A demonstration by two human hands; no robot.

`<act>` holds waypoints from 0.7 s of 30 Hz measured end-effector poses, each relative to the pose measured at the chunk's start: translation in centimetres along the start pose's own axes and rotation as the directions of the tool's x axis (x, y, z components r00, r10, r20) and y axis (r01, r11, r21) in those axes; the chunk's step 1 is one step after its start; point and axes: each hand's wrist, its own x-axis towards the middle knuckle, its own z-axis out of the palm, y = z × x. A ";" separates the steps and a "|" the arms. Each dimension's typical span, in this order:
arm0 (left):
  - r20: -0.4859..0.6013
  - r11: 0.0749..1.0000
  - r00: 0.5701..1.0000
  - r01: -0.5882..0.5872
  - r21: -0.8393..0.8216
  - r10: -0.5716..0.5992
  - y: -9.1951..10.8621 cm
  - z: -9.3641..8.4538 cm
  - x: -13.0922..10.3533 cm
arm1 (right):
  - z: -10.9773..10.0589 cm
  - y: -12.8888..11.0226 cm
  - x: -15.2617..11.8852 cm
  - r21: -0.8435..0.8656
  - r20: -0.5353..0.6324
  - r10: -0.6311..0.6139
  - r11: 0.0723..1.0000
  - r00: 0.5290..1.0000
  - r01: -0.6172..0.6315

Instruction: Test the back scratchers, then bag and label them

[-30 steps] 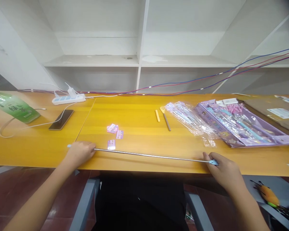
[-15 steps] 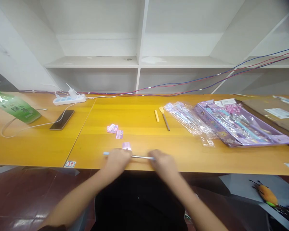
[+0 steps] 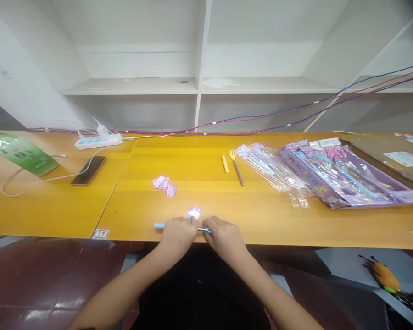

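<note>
Near the front edge of the table, both of my hands grip a slim telescopic back scratcher, its far end hidden in my fingers. My left hand (image 3: 179, 234) is closed around its light blue handle (image 3: 159, 226), which sticks out on the left. Fingers of my right hand (image 3: 224, 234) are closed on the other end, where a blue tip shows. A short stretch of metal rod (image 3: 202, 229) is visible between the hands. A small purple card (image 3: 193, 212) rises just behind my left fingers; whether they hold it I cannot tell.
Several purple cards (image 3: 171, 190) lie beyond my hands. Farther right are a yellow stick (image 3: 225, 164), a yellow-clawed back scratcher (image 3: 238, 168), plastic-wrapped packets (image 3: 265, 162) and a purple display box (image 3: 333, 201). On the left are a phone (image 3: 88, 171), power strip (image 3: 99, 142) and green bottle (image 3: 22, 155).
My hands have come closer together, and less of the metal rod shows between them. The small purple card has shifted right along with my left hand.
</note>
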 end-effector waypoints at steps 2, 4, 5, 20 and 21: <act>0.043 0.999 0.999 0.014 0.032 -0.016 0.1 -0.2 0.0 | 0.0 -0.1 0.1 -0.003 -0.003 -0.001 1.000 1.000 0.001; 0.050 0.999 0.999 -0.003 0.032 0.001 0.0 -0.2 0.0 | -0.1 -0.1 0.1 -0.001 0.008 -0.001 1.000 1.000 0.001; 0.044 0.999 0.999 -0.015 0.031 0.014 -0.1 -0.2 0.0 | -0.2 -0.1 0.1 0.001 0.015 0.000 1.000 1.000 0.000; 0.012 1.000 1.000 -0.008 0.000 0.008 -0.3 -1.6 0.2 | -0.7 -0.3 1.1 -0.050 0.017 -0.014 0.999 1.000 0.015; -0.020 1.000 1.000 -0.021 0.014 0.021 -0.6 -1.9 0.3 | -1.0 -0.2 1.4 -0.074 0.016 -0.024 0.997 1.000 0.026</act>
